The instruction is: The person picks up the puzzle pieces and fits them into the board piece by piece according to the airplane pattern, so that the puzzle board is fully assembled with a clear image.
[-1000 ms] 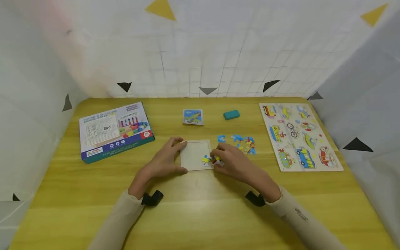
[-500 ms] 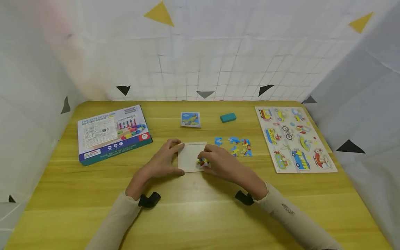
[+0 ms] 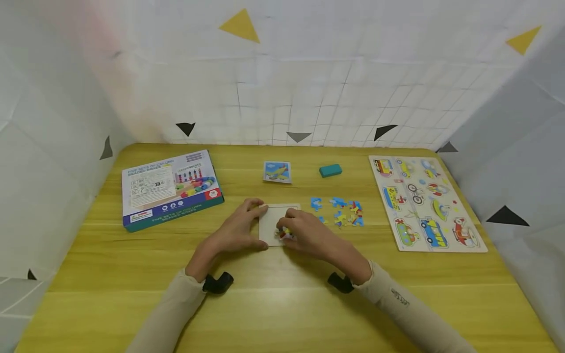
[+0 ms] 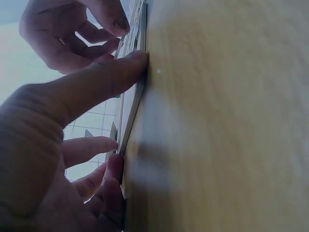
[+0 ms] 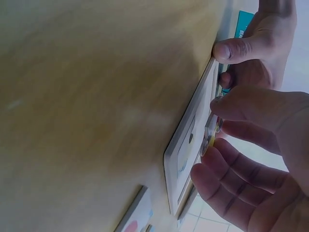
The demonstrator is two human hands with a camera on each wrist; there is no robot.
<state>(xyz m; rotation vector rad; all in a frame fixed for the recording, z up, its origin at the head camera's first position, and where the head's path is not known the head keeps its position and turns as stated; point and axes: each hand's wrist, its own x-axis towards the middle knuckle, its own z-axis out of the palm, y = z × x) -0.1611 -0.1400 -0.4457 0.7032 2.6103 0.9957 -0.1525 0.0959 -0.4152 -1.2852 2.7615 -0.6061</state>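
Observation:
My left hand (image 3: 238, 225) grips a small square wooden puzzle tray (image 3: 267, 226) by its left side, thumb at the near corner and fingers at the far one. Over the tray's lower right part, my right hand (image 3: 313, 233) pinches a colourful jigsaw piece (image 5: 208, 137) between thumb and fingers. In the right wrist view that piece is tilted close above the tray floor, where another piece (image 5: 186, 147) lies flat in the corner. Several loose jigsaw pieces (image 3: 340, 218), mostly blue and yellow, lie right of the tray. Behind it is a picture card (image 3: 277, 171) of a yellow plane.
A teal block (image 3: 330, 170) lies at the back, right of the card. On the left sits a boxed bead set (image 3: 172, 189). A wooden vehicle puzzle board (image 3: 430, 203) fills the right side. White sheeting (image 3: 309, 73) stands behind the table.
My right hand has carried the jigsaw piece left, from the tray's right edge to over its inside. My left hand keeps its hold on the tray. The head view shifts slightly.

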